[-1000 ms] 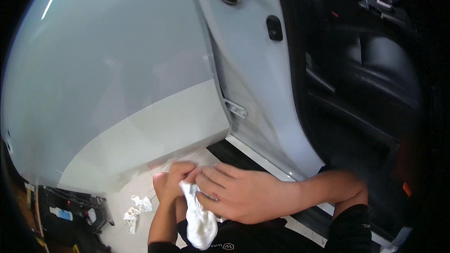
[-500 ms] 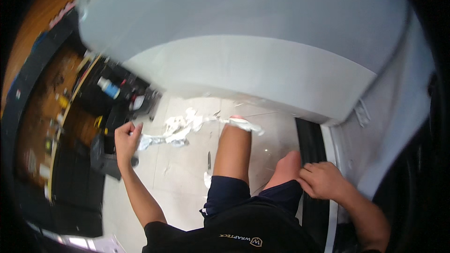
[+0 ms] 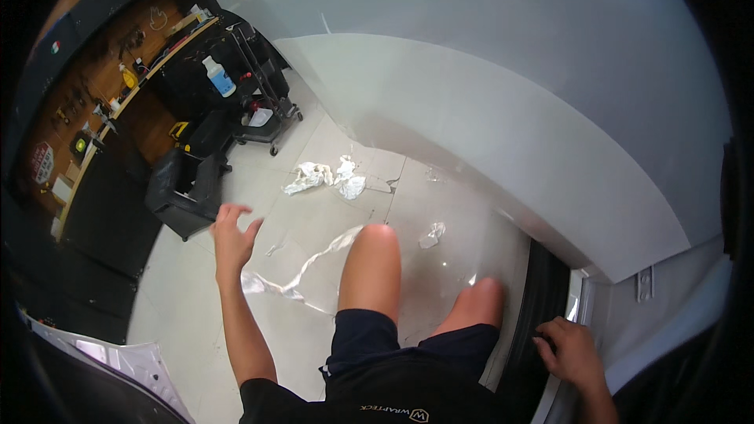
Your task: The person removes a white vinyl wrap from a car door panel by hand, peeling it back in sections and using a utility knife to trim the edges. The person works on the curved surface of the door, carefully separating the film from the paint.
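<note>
My left hand point(image 3: 234, 242) is raised over the floor on the left, thumb and fingers apart, nothing in it. Just below it a twisted strip of thin white film point(image 3: 318, 257) runs toward my bent left knee; whether it lies on the floor or is still falling I cannot tell. On the right, my right hand point(image 3: 572, 352) hangs by the black door sill point(image 3: 532, 310), fingers loosely bent with a gap to the thumb. No object shows in it. A large grey vehicle door point(image 3: 503, 71) with a paler lower band stands open in front of me.
Crumpled white film point(image 3: 322, 178) and a smaller scrap point(image 3: 432, 235) lie on the tiled floor. Further left are a black bin point(image 3: 184, 192), a wheeled cart point(image 3: 263, 126), a spray bottle with blue liquid point(image 3: 220, 78) and a workbench point(image 3: 149, 78) with tools. A metal hinge point(image 3: 645, 284) shows at right.
My left hand has gone from closed beside the white film to spread, with the strip now below it. My right hand has moved from my right knee to the sill. The view has shifted.
</note>
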The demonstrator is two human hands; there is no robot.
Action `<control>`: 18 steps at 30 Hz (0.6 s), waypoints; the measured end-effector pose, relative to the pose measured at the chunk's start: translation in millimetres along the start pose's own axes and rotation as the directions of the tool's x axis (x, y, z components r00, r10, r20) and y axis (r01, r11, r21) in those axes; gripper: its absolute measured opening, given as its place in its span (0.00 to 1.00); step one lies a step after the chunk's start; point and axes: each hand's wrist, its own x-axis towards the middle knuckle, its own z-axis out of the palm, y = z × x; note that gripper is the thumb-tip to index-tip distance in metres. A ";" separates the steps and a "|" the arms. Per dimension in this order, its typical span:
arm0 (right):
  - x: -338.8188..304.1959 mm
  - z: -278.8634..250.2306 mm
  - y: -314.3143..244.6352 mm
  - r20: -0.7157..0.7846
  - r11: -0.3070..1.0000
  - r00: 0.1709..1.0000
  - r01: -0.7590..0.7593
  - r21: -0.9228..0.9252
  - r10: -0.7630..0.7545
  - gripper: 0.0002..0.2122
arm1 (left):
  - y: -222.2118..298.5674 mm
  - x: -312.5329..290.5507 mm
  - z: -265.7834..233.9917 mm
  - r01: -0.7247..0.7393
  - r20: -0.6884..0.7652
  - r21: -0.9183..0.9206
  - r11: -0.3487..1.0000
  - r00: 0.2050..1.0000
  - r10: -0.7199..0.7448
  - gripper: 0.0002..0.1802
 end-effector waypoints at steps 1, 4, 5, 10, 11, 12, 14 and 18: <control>4.7 0.6 5.4 -0.056 1.000 0.998 0.004 -0.006 -0.004 0.06 | 17.7 19.9 7.2 -0.017 -0.037 -0.190 0.982 0.999 0.011 0.14; 20.7 11.4 11.2 -0.179 0.997 0.981 -0.072 -0.008 0.069 0.05 | 76.1 81.3 24.7 -0.110 -0.170 -0.528 0.842 0.985 0.022 0.12; 23.7 12.6 10.8 -0.154 0.996 0.985 -0.083 -0.014 0.080 0.05 | 94.0 102.7 29.0 -0.186 -0.230 -0.583 0.791 0.971 0.059 0.11; 38.4 28.1 10.7 -0.141 0.982 0.972 -0.189 0.006 0.188 0.03 | 148.4 196.7 61.2 -0.432 -0.439 -0.751 0.500 0.892 0.111 0.09; 44.9 32.0 5.5 -0.154 0.977 0.965 -0.213 0.011 0.212 0.03 | 151.5 209.9 64.2 -0.502 -0.505 -0.742 0.445 0.854 0.121 0.10; 54.3 39.5 -3.1 -0.154 0.966 0.954 -0.250 0.063 0.257 0.04 | 155.0 225.1 65.2 -0.578 -0.576 -0.721 0.382 0.807 0.131 0.10; 72.8 66.0 -16.9 -0.160 0.945 0.939 -0.276 0.173 0.303 0.05 | 160.4 252.6 66.0 -0.692 -0.686 -0.641 0.332 0.711 0.155 0.11; 119.8 135.9 -33.9 -0.043 0.829 0.906 -0.366 0.423 0.422 0.07 | 156.5 285.6 68.0 -0.746 -0.741 -0.616 0.253 0.658 0.136 0.10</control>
